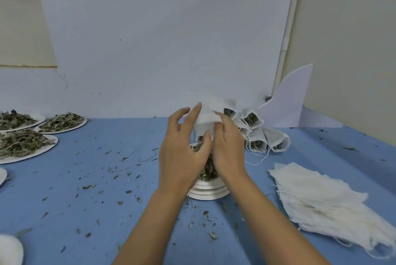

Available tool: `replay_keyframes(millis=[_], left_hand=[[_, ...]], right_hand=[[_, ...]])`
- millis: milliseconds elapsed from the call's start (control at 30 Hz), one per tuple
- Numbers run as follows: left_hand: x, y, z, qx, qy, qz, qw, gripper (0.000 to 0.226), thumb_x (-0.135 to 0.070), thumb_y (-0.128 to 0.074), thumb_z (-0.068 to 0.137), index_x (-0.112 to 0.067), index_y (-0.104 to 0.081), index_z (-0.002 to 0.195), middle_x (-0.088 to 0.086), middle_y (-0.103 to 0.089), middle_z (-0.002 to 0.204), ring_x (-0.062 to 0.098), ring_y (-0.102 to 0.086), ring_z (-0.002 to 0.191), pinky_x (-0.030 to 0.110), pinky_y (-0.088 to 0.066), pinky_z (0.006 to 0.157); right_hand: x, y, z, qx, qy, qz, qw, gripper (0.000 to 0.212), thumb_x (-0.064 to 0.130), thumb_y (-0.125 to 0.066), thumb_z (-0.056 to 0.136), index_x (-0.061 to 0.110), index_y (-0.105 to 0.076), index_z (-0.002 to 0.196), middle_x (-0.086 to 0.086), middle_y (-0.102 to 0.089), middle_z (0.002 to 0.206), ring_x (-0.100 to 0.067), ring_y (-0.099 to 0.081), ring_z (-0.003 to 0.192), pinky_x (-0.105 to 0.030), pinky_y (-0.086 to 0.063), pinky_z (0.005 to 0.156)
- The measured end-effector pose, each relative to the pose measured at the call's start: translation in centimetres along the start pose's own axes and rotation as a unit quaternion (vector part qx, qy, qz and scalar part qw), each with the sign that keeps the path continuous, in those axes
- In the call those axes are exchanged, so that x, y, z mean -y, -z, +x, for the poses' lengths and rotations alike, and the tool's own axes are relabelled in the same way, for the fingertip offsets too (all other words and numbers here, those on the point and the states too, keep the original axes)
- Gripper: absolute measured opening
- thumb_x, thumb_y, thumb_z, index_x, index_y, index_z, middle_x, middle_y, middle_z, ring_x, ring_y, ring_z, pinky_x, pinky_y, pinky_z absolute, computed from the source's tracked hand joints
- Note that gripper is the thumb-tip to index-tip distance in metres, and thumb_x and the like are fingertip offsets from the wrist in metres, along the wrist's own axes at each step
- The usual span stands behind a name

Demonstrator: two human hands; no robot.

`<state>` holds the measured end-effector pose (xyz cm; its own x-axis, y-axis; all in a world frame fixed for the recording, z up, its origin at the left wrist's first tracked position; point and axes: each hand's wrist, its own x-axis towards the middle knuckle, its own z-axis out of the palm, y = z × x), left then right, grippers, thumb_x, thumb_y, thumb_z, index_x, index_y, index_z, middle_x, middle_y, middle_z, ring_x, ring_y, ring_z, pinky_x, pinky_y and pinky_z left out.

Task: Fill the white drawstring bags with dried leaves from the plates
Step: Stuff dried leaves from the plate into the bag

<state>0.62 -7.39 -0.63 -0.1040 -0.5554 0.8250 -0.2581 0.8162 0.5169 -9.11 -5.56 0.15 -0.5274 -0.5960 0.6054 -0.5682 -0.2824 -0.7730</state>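
Note:
A white drawstring bag (209,112) is held up over a white plate (209,192) of dried leaves at the table's middle. My left hand (184,149) holds the bag's left side, thumb against its lower edge, fingers spread upward. My right hand (228,147) pinches the bag's right side from the front. Both hands hide most of the leaves on that plate. Three more plates heaped with dried leaves (62,122) stand at the far left.
Several filled bags (257,134) lie piled against the back wall, right of my hands. A stack of flat unfilled bags (321,198) lies at the right. Leaf crumbs are scattered over the blue table (96,179). White plate edges (10,249) show at the lower left.

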Motion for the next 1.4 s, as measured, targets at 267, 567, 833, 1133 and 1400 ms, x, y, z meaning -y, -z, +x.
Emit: replay_keyframes(millis=[267, 567, 833, 1133, 1400], left_hand=[[2.5, 1.9, 0.7, -0.155, 0.154, 0.029, 0.975, 0.023, -0.022, -0.058, 0.094, -0.013, -0.070, 0.112, -0.007, -0.050, 0.099, -0.004, -0.051, 0.070, 0.000, -0.035, 0.065], [4.6, 2.3, -0.3, -0.147, 0.252, 0.112, 0.950, 0.027, -0.025, -0.054, 0.096, -0.018, -0.067, 0.118, -0.005, -0.046, 0.093, 0.006, -0.040, 0.067, 0.018, -0.029, 0.064], [4.1, 0.9, -0.3, -0.129, 0.269, 0.094, 0.950, 0.025, -0.018, -0.054, 0.094, -0.021, -0.070, 0.113, -0.005, -0.049, 0.090, 0.010, -0.044, 0.072, 0.025, -0.033, 0.064], [4.0, -0.2, -0.9, -0.137, 0.281, 0.063, 0.948, 0.025, -0.023, -0.055, 0.095, -0.016, -0.069, 0.115, -0.004, -0.050, 0.092, 0.009, -0.047, 0.076, 0.016, -0.028, 0.062], [3.7, -0.7, -0.9, -0.136, 0.253, 0.118, 0.950, 0.021, -0.029, -0.057, 0.094, -0.020, -0.072, 0.107, -0.010, -0.050, 0.087, 0.007, -0.043, 0.065, 0.014, -0.026, 0.053]], right_hand=[[-0.7, 0.0, -0.1, 0.158, -0.021, 0.014, 0.987, 0.056, 0.037, -0.054, 0.092, 0.047, -0.030, 0.142, 0.016, -0.035, 0.149, 0.000, -0.030, 0.136, -0.027, -0.032, 0.104], [-0.6, 0.1, -1.2, 0.242, 0.001, -0.356, 0.903, 0.045, 0.050, -0.055, 0.090, 0.036, -0.055, 0.132, 0.001, -0.045, 0.143, -0.021, -0.046, 0.126, -0.030, -0.042, 0.092], [-0.8, 0.6, -1.4, 0.226, 0.043, -0.355, 0.906, 0.023, 0.022, -0.058, 0.093, 0.016, -0.069, 0.113, -0.008, -0.071, 0.100, -0.023, -0.063, 0.087, -0.030, -0.050, 0.077], [-2.1, 0.0, -1.2, 0.181, 0.054, -0.332, 0.924, 0.029, 0.002, -0.051, 0.089, 0.011, -0.072, 0.108, -0.008, -0.072, 0.101, -0.022, -0.064, 0.093, -0.032, -0.049, 0.086], [-2.4, 1.5, 0.0, 0.030, -0.077, -0.069, 0.994, 0.020, 0.012, -0.070, 0.084, 0.015, -0.074, 0.103, 0.005, -0.073, 0.099, 0.003, -0.062, 0.084, -0.005, -0.045, 0.080]])
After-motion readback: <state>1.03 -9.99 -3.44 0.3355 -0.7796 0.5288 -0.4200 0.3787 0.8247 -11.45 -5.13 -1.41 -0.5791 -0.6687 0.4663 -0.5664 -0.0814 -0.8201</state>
